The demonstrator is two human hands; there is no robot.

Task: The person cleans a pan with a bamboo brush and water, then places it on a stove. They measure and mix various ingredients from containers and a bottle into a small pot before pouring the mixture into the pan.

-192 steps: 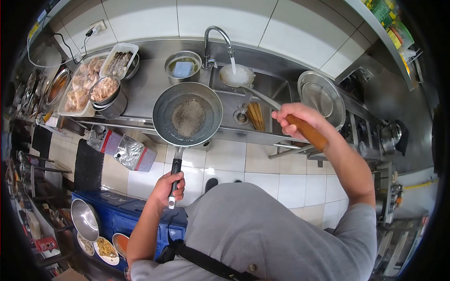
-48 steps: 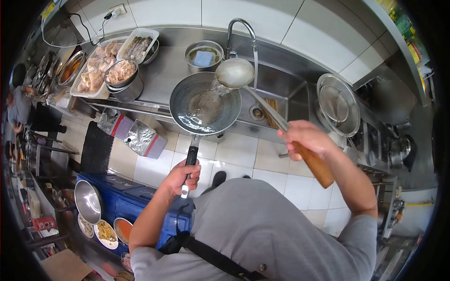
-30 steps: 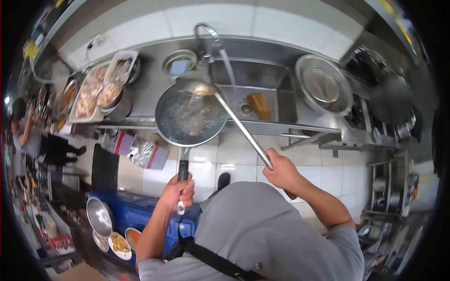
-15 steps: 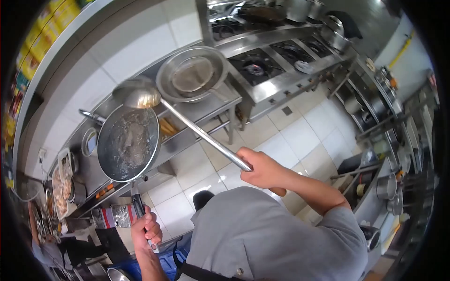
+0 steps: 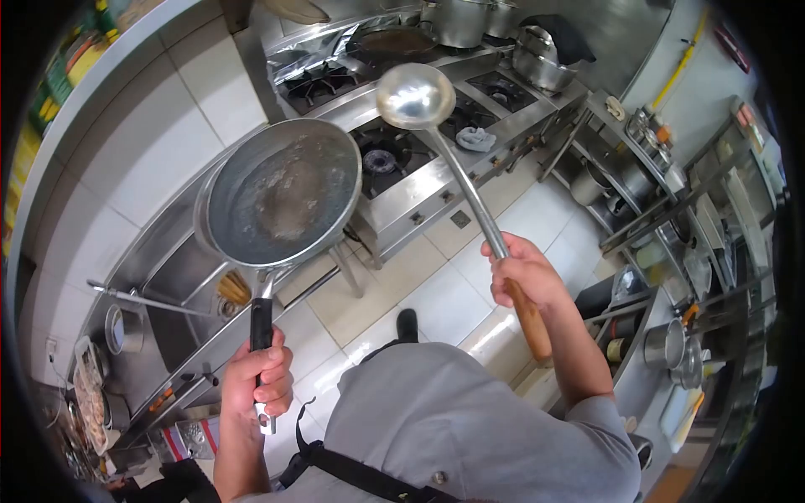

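My left hand (image 5: 258, 373) is closed around the black handle of a frying pan (image 5: 235, 189), held up in front of the metal bowl at the counter's end. A greyish, wet-looking patch covers the middle of the pan's dark inside. In my right hand (image 5: 527, 272) is a long steel ladle (image 5: 417, 96), gripped where the metal shaft meets its wooden handle. The shiny ladle bowl hangs over the stove (image 5: 436, 197), right of the pan and apart from it. Much of the metal bowl (image 5: 204, 220) is hidden behind the pan.
A steel sink counter (image 5: 168, 323) runs along the left wall, with a small pot (image 5: 124, 329) and a tray of pale food (image 5: 90, 394). Pots (image 5: 457, 23) stand behind the burners. Shelves with pots (image 5: 587, 184) line the right side. Tiled floor (image 5: 402, 293) lies between.
My left hand has lifted the pan up and right, away from the sink side toward the stove. The ladle has swung right, off the pan. The grey contents look flatter. My view has shifted.
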